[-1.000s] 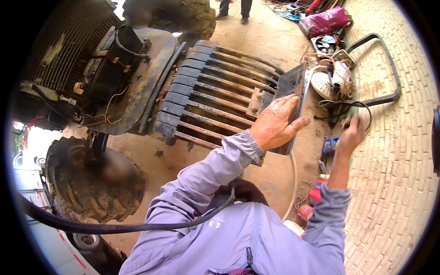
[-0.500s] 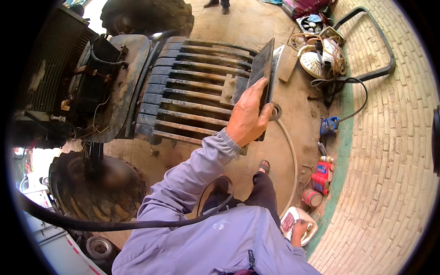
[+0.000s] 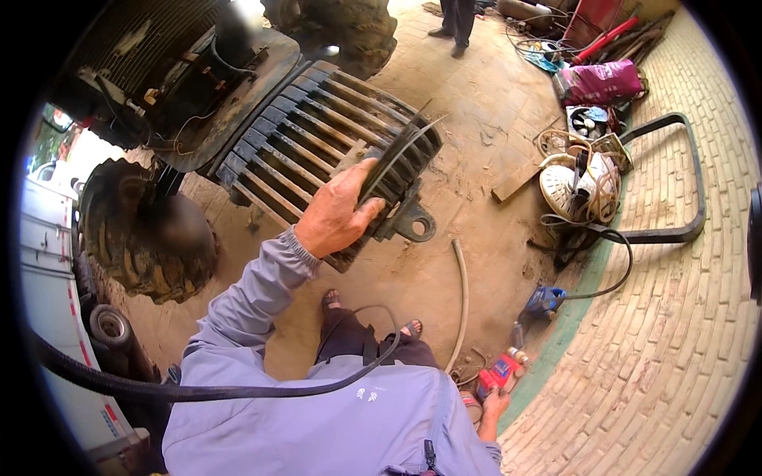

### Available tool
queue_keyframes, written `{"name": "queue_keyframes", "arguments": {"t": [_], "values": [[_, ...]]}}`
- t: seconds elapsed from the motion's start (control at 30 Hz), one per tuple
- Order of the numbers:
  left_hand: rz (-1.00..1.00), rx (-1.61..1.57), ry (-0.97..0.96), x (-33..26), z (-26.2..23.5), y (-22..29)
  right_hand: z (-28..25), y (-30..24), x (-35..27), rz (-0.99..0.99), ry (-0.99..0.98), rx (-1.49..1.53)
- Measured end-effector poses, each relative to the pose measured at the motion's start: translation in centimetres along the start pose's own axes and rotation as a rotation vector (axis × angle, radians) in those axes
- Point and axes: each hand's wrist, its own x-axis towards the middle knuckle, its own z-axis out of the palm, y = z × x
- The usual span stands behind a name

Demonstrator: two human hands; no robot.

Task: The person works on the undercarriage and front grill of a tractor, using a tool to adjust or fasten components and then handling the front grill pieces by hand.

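Note:
A dark, thin flat plate [image 3: 397, 149], seen nearly edge-on, is gripped by my left hand [image 3: 337, 213], fingers behind it and thumb on the near side. The plate hangs in front of the ribbed metal weight stack [image 3: 290, 131] on the front of a tractor; I cannot tell whether they touch. A lug with a round hole [image 3: 416, 228] juts from the stack's near end. Low at the right, my right hand [image 3: 494, 406] has its fingers curled together; what they hold, if anything, is hidden. It overlaps a red container [image 3: 502, 373] in view, and contact cannot be told.
Large tyres [image 3: 143, 230] flank the tractor. A pale hose [image 3: 460, 309] lies on the dirty floor. Along the brick wall [image 3: 635, 333] are a blue container [image 3: 544, 301], a cable-wrapped white fan-like thing [image 3: 565, 190] and a black metal frame [image 3: 690, 178]. A person [image 3: 456, 20] stands far off.
My left hand has moved left with the plate, which has turned more edge-on. The view has shifted toward the far side. My right hand now overlaps the red container instead of the white bucket.

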Motion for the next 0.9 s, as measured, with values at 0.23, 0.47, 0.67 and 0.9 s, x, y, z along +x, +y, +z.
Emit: {"name": "queue_keyframes", "arguments": {"t": [0.23, 0.47, 0.67, 0.9], "values": [[-0.172, 0.13, -0.044, 0.8, 1.4, 1.0, -2.0, -1.9, 12.6, -0.014, -0.043, 0.284], [-0.254, 0.183, -0.031, 1.2, 1.7, 2.1, -0.2, -1.2, 16.1, 0.021, -0.071, 0.27], [-0.38, 0.194, -0.064, 1.3, 1.5, 2.8, -0.5, -1.7, 19.6, 0.155, -0.205, 0.111], [-0.418, 0.223, -0.046, 2.6, 1.6, 3.4, -1.4, -10.9, 31.8, 0.034, -0.315, -0.096]]}}
